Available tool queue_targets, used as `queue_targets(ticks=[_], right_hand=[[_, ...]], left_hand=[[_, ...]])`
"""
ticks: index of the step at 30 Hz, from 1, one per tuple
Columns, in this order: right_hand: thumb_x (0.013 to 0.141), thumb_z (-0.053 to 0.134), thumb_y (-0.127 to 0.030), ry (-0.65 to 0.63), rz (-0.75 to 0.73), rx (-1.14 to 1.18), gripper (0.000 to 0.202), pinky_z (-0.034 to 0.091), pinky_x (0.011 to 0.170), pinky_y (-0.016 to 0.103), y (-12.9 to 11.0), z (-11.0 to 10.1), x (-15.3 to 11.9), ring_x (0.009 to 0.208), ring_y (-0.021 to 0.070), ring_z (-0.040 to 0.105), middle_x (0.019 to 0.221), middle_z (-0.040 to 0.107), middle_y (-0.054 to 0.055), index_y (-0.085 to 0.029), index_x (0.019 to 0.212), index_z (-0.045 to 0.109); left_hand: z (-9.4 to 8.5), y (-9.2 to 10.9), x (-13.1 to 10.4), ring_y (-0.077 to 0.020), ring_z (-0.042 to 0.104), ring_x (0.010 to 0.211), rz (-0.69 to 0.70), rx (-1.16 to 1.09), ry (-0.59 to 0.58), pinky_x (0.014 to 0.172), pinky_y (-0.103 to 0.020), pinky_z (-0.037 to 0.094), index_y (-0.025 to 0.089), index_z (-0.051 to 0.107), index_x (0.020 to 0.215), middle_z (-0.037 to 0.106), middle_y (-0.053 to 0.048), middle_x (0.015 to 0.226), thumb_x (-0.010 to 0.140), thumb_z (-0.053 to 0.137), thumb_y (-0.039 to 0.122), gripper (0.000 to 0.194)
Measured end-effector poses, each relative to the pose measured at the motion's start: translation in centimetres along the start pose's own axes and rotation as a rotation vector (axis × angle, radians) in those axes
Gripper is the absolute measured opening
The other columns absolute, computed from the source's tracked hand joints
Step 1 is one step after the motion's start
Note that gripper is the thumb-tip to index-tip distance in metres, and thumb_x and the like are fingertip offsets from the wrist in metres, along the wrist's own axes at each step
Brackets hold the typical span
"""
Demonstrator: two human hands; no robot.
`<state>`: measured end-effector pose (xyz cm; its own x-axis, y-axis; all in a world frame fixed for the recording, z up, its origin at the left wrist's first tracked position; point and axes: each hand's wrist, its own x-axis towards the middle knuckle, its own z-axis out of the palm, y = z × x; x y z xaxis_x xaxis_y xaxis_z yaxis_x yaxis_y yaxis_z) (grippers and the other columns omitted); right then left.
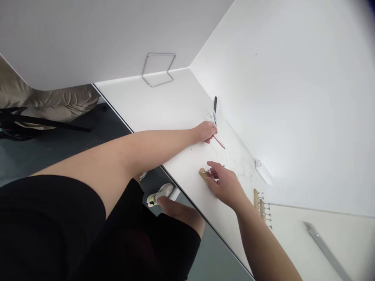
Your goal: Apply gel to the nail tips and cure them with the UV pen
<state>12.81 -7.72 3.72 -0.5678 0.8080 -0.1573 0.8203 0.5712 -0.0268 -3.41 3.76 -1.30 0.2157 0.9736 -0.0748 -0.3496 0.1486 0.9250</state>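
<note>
Holding a pink stick [219, 141], the left hand [206, 132] sits near a wooden strip [202, 172] under the half-curled right hand [225, 183].

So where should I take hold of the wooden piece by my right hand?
Probably by the bare wood at the end of the wooden piece that shows past the right hand, coming from the side facing the near edge of the table. Metal parts stick out on the opposite side and could get in the way.
</note>
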Motion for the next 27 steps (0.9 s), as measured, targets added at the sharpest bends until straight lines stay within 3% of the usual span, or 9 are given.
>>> queue_targets(ticks=[10, 21, 27], right_hand=[[0.076, 0.048, -0.015, 0.092, -0.002, 0.007, 0.036, 0.047, 0.066, 0.029, 0.2, 0.7, -0.3, 0.070, 0.0170, 0.061, 0.080, 0.065, 0.003, -0.019, 0.111, 0.051], [0.078, 0.045, -0.014, 0.100, 0.011, 0.008, 0.044, 0.046, 0.065, 0.029, 0.4, 1.3, -0.9, 0.072, 0.0173, 0.060, 0.082, 0.063, 0.004, -0.016, 0.122, 0.040], [0.078, 0.047, -0.016, 0.132, 0.027, 0.128, 0.046, 0.048, 0.068, 0.029, 0.2, 1.0, -1.0, 0.069, 0.0147, 0.059, 0.079, 0.062, 0.001, -0.018, 0.124, 0.039]], left_hand=[[0.0, -0.5, 0.3, -0.0053, 0.034, 0.038, 0.026, -0.027, -0.030, 0.047, -0.024, 0.040, 0.016, 0.045, 0.067, 0.036, 0.006, 0.042, 0.073, 0.046, 0.006, 0.012], [-0.1, -0.8, 0.6, -0.0057, 0.035, 0.039, 0.030, -0.031, -0.024, 0.048, -0.024, 0.041, 0.016, 0.046, 0.069, 0.036, 0.006, 0.043, 0.072, 0.045, 0.007, 0.011], [-0.1, -0.8, 0.7, -0.0052, 0.034, 0.039, 0.033, -0.032, -0.027, 0.049, -0.024, 0.041, 0.017, 0.045, 0.069, 0.036, 0.006, 0.043, 0.073, 0.045, 0.007, 0.011]])
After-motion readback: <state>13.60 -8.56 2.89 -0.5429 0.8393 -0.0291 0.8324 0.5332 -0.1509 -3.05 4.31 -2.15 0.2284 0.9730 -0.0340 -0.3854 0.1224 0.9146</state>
